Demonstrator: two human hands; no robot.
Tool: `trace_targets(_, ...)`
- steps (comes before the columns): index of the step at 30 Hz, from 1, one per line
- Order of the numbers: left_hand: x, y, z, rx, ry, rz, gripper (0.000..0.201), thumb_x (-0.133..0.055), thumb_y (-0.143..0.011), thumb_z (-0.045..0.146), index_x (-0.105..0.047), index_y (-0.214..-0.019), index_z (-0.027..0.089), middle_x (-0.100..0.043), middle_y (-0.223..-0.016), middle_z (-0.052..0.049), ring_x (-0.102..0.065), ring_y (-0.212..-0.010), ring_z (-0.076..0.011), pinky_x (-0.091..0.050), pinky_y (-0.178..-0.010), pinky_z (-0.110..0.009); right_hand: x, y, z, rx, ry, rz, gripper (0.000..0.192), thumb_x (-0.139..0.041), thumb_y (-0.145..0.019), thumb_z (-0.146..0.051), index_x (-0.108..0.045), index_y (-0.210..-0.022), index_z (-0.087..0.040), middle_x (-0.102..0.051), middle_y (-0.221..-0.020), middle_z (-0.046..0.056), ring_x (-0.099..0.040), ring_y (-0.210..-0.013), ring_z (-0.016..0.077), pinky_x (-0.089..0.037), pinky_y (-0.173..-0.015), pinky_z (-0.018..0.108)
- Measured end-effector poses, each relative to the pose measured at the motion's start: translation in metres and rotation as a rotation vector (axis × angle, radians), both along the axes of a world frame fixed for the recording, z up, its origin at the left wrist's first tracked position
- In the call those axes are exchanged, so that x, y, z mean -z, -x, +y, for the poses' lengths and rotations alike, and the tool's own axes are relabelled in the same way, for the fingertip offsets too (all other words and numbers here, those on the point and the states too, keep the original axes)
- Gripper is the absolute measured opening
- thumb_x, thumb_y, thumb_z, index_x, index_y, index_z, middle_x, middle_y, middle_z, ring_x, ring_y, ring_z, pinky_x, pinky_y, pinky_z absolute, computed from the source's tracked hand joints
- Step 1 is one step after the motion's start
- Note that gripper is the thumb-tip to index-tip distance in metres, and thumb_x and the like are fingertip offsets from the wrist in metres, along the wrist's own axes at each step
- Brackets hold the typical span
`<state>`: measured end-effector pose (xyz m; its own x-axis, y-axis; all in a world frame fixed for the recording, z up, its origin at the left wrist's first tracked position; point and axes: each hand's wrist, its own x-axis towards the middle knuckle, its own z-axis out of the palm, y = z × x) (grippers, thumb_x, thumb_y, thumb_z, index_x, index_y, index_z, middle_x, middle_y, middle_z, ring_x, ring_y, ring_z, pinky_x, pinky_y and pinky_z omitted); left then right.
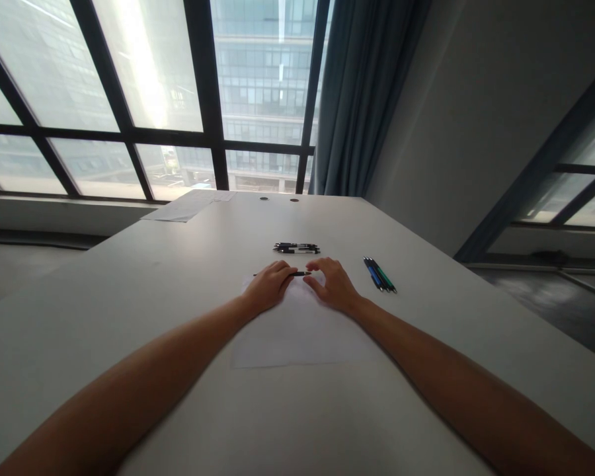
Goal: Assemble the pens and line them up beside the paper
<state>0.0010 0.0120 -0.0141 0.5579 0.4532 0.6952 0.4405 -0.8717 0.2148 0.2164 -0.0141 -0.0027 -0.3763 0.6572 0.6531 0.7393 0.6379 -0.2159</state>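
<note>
In the head view, the left hand grips a dark pen that lies crosswise above the far part of a white sheet on the table. The right hand curves around the pen's right end, thumb and forefinger parted (whether either touches it, I cannot tell). Just beyond lies a row of black pens; to the right, blue, black and green pens lie together.
</note>
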Motion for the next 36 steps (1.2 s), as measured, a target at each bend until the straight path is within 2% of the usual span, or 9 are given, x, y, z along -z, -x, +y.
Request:
trace_targets(6, -0.0005, 0.0001, -0.0007, -0.006, 0.004, 0.009, 0.026, -0.046, -0.096, 0.022, -0.064, -0.115, 0.019, -0.065, -0.099, -0.009, -0.061, -0.093, -0.019, -0.054, -0.086, -0.035, -0.0013, -0.0006, 0.0001, -0.014, 0.021, -0.003, 0.034, -0.041, -0.1, -0.045, -0.063, -0.095, -0.019, -0.067, -0.093, 0.008, -0.058, -0.087, 0.0225, -0.039, -0.083, 0.038)
trace_targets(13, -0.0002, -0.0002, -0.0004, -0.004, 0.031, 0.008, 0.026, -0.045, -0.096, 0.022, -0.064, -0.114, 0.017, -0.065, -0.099, -0.009, -0.061, -0.093, -0.0197, -0.054, -0.086, -0.036, -0.0041, 0.0024, -0.0028, -0.004, -0.018, -0.04, 0.025, -0.046, -0.099, -0.037, -0.063, -0.094, -0.019, -0.067, -0.097, 0.009, -0.055, -0.096, 0.0242, -0.039, -0.085, 0.039)
trace_targets(18, -0.0007, -0.0002, -0.0008, -0.003, 0.031, 0.013, 0.025, -0.046, -0.096, 0.021, -0.064, -0.114, 0.018, -0.065, -0.098, -0.009, -0.061, -0.092, -0.0188, -0.053, -0.086, -0.034, -0.0029, 0.0028, -0.0017, 0.017, 0.001, -0.072, 0.024, -0.046, -0.099, -0.036, -0.063, -0.096, -0.019, -0.067, -0.097, 0.009, -0.056, -0.095, 0.0237, -0.038, -0.084, 0.038)
trace_targets(21, -0.0003, -0.0002, -0.0006, 0.0, 0.034, 0.019, 0.025, -0.046, -0.097, 0.022, -0.064, -0.113, 0.017, -0.065, -0.098, -0.009, -0.061, -0.092, -0.0191, -0.053, -0.086, -0.035, -0.0016, 0.0023, -0.0004, 0.012, 0.009, -0.096, 0.027, -0.043, -0.1, -0.035, -0.063, -0.091, -0.018, -0.068, -0.091, 0.008, -0.056, -0.091, 0.0232, -0.038, -0.083, 0.038)
trace_targets(25, 0.0005, -0.0003, 0.0, -0.004, 0.034, 0.022, 0.026, -0.046, -0.097, 0.023, -0.064, -0.114, 0.018, -0.065, -0.098, -0.009, -0.061, -0.093, -0.0191, -0.053, -0.087, -0.034, -0.0003, 0.0016, 0.0011, -0.027, -0.018, -0.067, 0.025, -0.046, -0.099, -0.035, -0.063, -0.096, -0.017, -0.068, -0.094, 0.008, -0.057, -0.091, 0.0222, -0.037, -0.084, 0.037)
trace_targets(28, 0.0001, -0.0003, -0.0002, -0.003, 0.033, 0.022, 0.026, -0.046, -0.097, 0.022, -0.064, -0.115, 0.018, -0.065, -0.099, -0.009, -0.061, -0.094, -0.0194, -0.053, -0.087, -0.034, 0.0001, 0.0013, 0.0015, -0.013, -0.013, -0.112, 0.029, -0.041, -0.101, -0.034, -0.063, -0.091, -0.017, -0.068, -0.089, 0.007, -0.056, -0.087, 0.0225, -0.036, -0.081, 0.037)
trace_targets(32, -0.0005, 0.0001, -0.0008, 0.004, 0.035, 0.02, 0.027, -0.046, -0.097, 0.023, -0.065, -0.116, 0.019, -0.065, -0.099, -0.009, -0.062, -0.093, -0.0191, -0.053, -0.087, -0.034, -0.0016, 0.0022, 0.0003, -0.011, -0.004, -0.136, 0.028, -0.041, -0.102, -0.032, -0.063, -0.096, -0.018, -0.067, -0.093, 0.007, -0.055, -0.089, 0.0214, -0.035, -0.081, 0.036)
trace_targets(36, 0.0003, -0.0001, -0.0003, -0.003, 0.033, 0.055, 0.029, -0.045, -0.097, 0.023, -0.065, -0.118, 0.018, -0.066, -0.097, -0.009, -0.063, -0.09, -0.0188, -0.054, -0.083, -0.033, -0.0054, 0.0071, -0.0025, 0.035, -0.029, -0.159, 0.027, -0.044, -0.099, -0.026, -0.064, -0.083, -0.017, -0.066, -0.082, 0.006, -0.055, -0.084, 0.021, -0.033, -0.079, 0.036)
